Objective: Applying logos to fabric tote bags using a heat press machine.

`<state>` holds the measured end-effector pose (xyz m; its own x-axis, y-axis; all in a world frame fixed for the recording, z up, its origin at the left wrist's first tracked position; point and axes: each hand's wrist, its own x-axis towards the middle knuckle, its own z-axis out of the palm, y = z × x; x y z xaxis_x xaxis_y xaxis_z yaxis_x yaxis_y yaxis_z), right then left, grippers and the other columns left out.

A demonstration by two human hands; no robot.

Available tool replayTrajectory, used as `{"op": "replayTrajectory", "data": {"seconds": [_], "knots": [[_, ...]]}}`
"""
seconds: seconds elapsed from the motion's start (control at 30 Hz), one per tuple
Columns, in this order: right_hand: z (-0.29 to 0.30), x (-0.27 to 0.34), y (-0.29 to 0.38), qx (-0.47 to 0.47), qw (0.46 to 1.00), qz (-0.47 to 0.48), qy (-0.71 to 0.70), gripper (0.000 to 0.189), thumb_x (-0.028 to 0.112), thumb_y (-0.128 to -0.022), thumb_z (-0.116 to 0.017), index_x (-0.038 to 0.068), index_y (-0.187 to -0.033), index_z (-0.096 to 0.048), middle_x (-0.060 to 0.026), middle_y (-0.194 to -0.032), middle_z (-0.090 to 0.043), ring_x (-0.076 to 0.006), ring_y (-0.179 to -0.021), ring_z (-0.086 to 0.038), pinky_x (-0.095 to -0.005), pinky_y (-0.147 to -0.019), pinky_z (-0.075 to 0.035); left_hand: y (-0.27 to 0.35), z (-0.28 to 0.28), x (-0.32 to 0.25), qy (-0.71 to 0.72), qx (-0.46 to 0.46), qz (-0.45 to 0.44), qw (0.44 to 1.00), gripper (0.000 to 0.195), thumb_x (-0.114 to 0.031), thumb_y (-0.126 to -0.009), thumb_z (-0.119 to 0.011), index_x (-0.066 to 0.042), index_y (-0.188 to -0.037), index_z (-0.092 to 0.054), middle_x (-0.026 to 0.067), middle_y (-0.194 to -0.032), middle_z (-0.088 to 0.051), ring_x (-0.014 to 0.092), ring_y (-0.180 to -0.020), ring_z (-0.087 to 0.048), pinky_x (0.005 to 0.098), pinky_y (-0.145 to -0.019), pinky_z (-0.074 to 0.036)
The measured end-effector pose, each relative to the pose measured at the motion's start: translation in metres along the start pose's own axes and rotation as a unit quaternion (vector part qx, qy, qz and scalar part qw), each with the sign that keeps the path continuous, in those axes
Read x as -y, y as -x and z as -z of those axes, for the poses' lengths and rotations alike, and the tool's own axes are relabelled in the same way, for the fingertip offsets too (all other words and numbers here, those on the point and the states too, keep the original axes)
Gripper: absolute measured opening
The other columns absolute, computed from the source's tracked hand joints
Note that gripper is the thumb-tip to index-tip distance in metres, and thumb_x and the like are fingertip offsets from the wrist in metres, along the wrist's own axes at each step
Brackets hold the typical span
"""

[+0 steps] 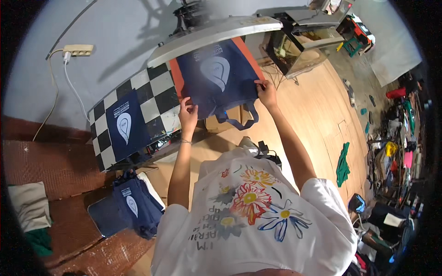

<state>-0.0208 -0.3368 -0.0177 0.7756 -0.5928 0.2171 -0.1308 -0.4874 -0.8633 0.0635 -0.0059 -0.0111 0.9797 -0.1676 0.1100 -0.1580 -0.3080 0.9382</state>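
A navy fabric tote bag with a pale printed drop-shaped emblem and lettering lies on an orange pad. Above its far part hangs the pale metal upper plate of what looks like a heat press, raised off the fabric. My left hand pinches the bag's near left edge, fingers curled. At the near right corner, my right hand grips the fabric between thumb and fingers. The bag's strap handle dangles in a loop between my hands, over the pad's near side.
Left of the press, another printed navy bag lies flat on a black-and-white checkered table. More navy bags are heaped on a stool below. A glass-sided box stands at right; a green cloth lies on the floor.
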Motion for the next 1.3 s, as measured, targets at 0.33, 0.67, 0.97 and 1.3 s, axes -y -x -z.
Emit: {"op": "replayTrajectory", "data": {"seconds": [0.33,0.67,0.97,1.3], "knots": [[-0.008,-0.009,0.004,0.011,1.0,0.002,0.02,0.027,0.003,-0.088,-0.067,0.003,-0.114,-0.072,-0.0176,-0.112,-0.069,-0.0264,-0.096,-0.067,-0.0345,-0.085,-0.053,-0.011,0.004,0.006,-0.06,0.009,-0.054,0.997,0.03,-0.001,-0.09,-0.068,-0.008,-0.119,-0.066,0.0048,-0.092,-0.071,0.013,-0.084,-0.066,0.0282,-0.077,-0.051],[-0.019,0.0,0.009,0.001,1.0,-0.002,0.018,0.028,0.011,-0.088,-0.069,0.002,-0.114,-0.072,-0.0191,-0.114,-0.069,-0.0298,-0.103,-0.068,-0.0359,-0.09,-0.052,-0.029,0.013,0.026,0.0,-0.017,-0.048,0.999,0.025,0.001,-0.09,-0.064,-0.008,-0.11,-0.075,0.0028,-0.093,-0.069,0.011,-0.08,-0.061,0.0256,-0.075,-0.05],[-0.012,-0.006,-0.004,0.006,0.999,-0.002,0.044,0.028,0.016,-0.089,-0.068,0.0,-0.113,-0.071,-0.0217,-0.114,-0.07,-0.0335,-0.105,-0.068,-0.0373,-0.093,-0.052,-0.021,0.0,0.01,-0.014,0.046,0.01,0.999,0.027,-0.009,-0.093,-0.069,-0.003,-0.119,-0.073,0.0034,-0.094,-0.072,0.01,-0.076,-0.062,0.0267,-0.072,-0.051],[-0.004,0.003,-0.005,0.034,0.999,-0.019,0.03,0.029,0.016,-0.091,-0.067,-0.001,-0.114,-0.07,-0.0221,-0.109,-0.069,-0.032,-0.101,-0.069,-0.0372,-0.088,-0.053,-0.023,0.006,0.016,-0.073,0.038,-0.051,0.995,0.028,-0.004,-0.088,-0.073,0.002,-0.115,-0.071,0.006,-0.088,-0.065,0.012,-0.07,-0.058,0.0277,-0.067,-0.05]]}}
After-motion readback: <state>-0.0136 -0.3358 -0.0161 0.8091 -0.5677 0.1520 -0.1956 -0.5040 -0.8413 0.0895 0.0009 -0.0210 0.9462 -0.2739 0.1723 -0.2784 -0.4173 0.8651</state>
